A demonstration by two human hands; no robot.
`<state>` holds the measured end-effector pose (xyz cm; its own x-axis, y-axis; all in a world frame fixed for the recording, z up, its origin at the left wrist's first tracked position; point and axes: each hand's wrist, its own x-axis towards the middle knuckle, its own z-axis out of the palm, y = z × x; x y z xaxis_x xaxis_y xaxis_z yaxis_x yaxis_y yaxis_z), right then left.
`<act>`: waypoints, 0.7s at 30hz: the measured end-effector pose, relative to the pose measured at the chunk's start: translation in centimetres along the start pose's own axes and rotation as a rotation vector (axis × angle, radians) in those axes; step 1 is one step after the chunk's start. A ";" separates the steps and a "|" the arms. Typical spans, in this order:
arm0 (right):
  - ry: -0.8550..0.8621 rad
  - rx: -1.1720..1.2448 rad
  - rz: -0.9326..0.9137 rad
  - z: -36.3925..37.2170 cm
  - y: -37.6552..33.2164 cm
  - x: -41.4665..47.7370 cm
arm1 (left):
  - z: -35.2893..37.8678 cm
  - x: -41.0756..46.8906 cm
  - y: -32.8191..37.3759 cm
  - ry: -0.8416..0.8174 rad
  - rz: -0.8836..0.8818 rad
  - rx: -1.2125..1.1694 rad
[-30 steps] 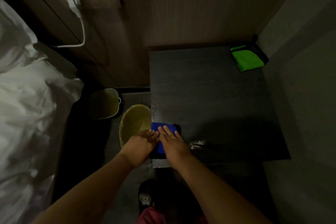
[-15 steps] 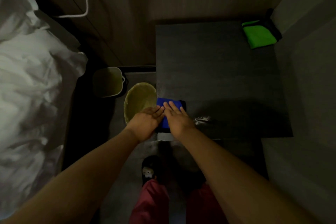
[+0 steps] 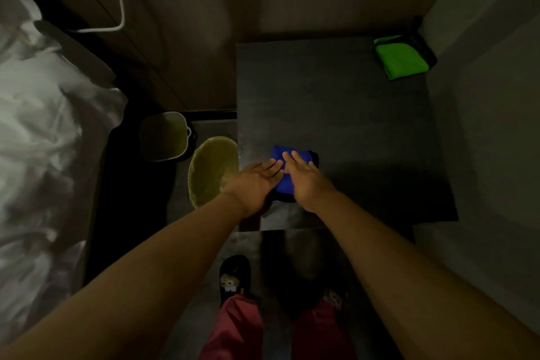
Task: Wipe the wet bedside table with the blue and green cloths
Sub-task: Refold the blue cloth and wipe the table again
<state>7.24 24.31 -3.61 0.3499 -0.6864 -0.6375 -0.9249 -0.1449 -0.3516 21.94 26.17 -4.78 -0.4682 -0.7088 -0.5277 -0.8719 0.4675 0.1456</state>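
The dark bedside table (image 3: 336,102) fills the middle of the view. A folded blue cloth (image 3: 285,184) lies on its near left part. My left hand (image 3: 254,181) and my right hand (image 3: 306,181) press flat on this cloth side by side, fingers stretched forward and covering much of it. A folded green cloth (image 3: 400,58) with a dark edge lies untouched at the table's far right corner, against the wall.
A yellowish basin (image 3: 210,172) and a pale bin (image 3: 163,140) stand on the floor just left of the table. White bedding (image 3: 43,140) lies further left. A wall (image 3: 482,126) runs along the table's right side. A white cable (image 3: 118,9) hangs on the back panel.
Both hands have slid the blue cloth to the right and further in from the table's left and front edges. The shiny wet streak seen beside it earlier no longer shows.
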 end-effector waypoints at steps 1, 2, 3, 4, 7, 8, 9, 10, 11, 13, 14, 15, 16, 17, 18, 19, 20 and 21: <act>0.001 0.012 0.025 -0.5 0.6 -0.2 | -0.5 0.7 0.5 0.001 0.002 -0.007; -0.006 0.023 0.052 -1.0 1.2 -0.3 | -1.1 1.3 0.9 0.002 -0.004 -0.025; -0.013 0.032 0.074 -1.4 1.9 -0.4 | -1.5 1.9 1.4 0.002 -0.010 -0.050; -0.021 0.042 0.090 -1.7 2.5 -0.2 | -2.0 2.5 1.8 0.006 -0.013 -0.070; -0.030 0.074 0.146 -2.3 4.4 0.3 | -3.2 4.0 3.0 -0.004 -0.025 -0.087; -0.036 0.081 0.161 -2.4 4.9 0.4 | -3.6 4.4 3.4 -0.009 -0.027 -0.091; -0.042 0.083 0.170 -2.5 5.4 0.4 | -3.9 4.6 3.8 -0.013 -0.028 -0.092; -0.046 0.079 0.176 -2.6 5.9 0.4 | -4.1 4.8 4.2 -0.016 -0.028 -0.091; -0.050 0.073 0.184 -2.7 6.2 0.3 | -4.1 5.0 4.6 -0.017 -0.026 -0.088; -0.057 0.069 0.191 -2.7 6.7 0.1 | -4.1 5.2 5.1 -0.024 -0.016 -0.077; -0.059 0.072 0.189 -2.8 6.9 0.1 | -4.0 5.4 5.2 -0.028 -0.016 -0.071; -0.062 0.075 0.184 -2.8 7.0 0.0 | -4.1 5.4 5.3 -0.032 -0.018 -0.066; -0.065 0.077 0.179 -2.9 7.0 0.0 | -4.2 5.5 5.3 -0.039 -0.014 -0.057; -0.067 0.079 0.180 -3.0 7.1 -0.1 | -4.4 5.5 5.3 -0.045 -0.007 -0.046; -0.069 0.080 0.183 -3.1 7.2 -0.1 | -4.6 5.6 5.4 -0.049 0.000 -0.036; -0.069 0.078 0.189 -3.1 7.3 -0.3 | -4.8 5.6 5.5 -0.051 0.005 -0.032; -0.066 0.074 0.190 -3.1 7.5 -0.4 | -4.9 5.7 5.7 -0.052 0.006 -0.032; -0.060 0.066 0.193 -3.0 7.7 -0.5 | -5.0 5.8 6.0 -0.053 0.010 -0.030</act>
<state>-0.56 21.43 -3.94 0.1775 -0.6530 -0.7363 -0.9644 0.0336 -0.2624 13.31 22.27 -2.79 -0.4690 -0.6747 -0.5699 -0.8716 0.4577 0.1755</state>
